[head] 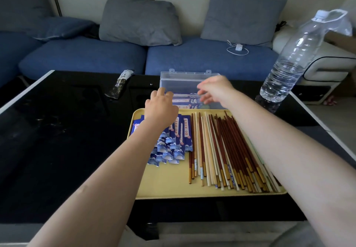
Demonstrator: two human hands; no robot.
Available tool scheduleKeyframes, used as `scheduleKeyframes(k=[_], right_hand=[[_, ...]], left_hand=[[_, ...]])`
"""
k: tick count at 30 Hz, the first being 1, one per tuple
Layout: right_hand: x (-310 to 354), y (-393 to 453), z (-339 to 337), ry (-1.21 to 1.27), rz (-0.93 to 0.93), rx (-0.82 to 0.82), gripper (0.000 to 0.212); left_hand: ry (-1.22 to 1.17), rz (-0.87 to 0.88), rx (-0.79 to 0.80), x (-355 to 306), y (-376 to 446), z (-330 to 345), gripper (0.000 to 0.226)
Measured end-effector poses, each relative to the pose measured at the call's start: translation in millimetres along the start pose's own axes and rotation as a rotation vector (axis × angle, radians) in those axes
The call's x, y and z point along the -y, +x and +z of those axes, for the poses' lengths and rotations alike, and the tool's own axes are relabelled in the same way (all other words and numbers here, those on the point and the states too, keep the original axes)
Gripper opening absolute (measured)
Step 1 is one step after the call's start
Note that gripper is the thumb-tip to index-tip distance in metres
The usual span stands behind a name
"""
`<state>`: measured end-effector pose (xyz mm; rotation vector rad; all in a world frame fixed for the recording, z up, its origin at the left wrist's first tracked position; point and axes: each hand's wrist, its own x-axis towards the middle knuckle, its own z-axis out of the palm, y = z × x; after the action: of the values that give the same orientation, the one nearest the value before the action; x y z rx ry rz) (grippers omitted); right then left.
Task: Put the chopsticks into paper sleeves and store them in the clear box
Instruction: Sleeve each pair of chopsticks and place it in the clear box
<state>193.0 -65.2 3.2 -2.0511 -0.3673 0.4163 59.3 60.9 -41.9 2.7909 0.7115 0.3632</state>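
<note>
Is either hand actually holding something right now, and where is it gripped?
Neither seems to. The left hand rests at the clear box front edge; the right hand hovers, fingers loose and blurred.

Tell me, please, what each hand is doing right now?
Left hand: open, empty, at the clear plastic box.
Right hand: open, empty, over the box.

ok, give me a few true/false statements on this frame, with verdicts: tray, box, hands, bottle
1. Loose chopsticks lie on the right side of the yellow tray. True.
2. The blue paper sleeves are stacked on the sofa. False: they lie on the tray's left side.
3. The clear box sits beyond the tray's far edge. True.
4. The left hand grips the water bottle. False: it reaches toward the box; the bottle stands apart at the right.
5. The right hand hovers over the box. True.
</note>
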Motion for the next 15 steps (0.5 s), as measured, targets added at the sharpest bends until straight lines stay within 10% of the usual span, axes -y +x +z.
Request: scheduleKeyframes(k=[7, 15], right_hand=[[-25, -56, 51, -0.781, 0.100, 0.355, 0.042], [-21, -71, 69, -0.789, 0.215, 0.454, 0.048]], left_hand=[[-0.012, -0.010, 0.102, -15, -16, -5, 0.025], [0.043, 0.012, 0.256, -20, -27, 1, 0.019]])
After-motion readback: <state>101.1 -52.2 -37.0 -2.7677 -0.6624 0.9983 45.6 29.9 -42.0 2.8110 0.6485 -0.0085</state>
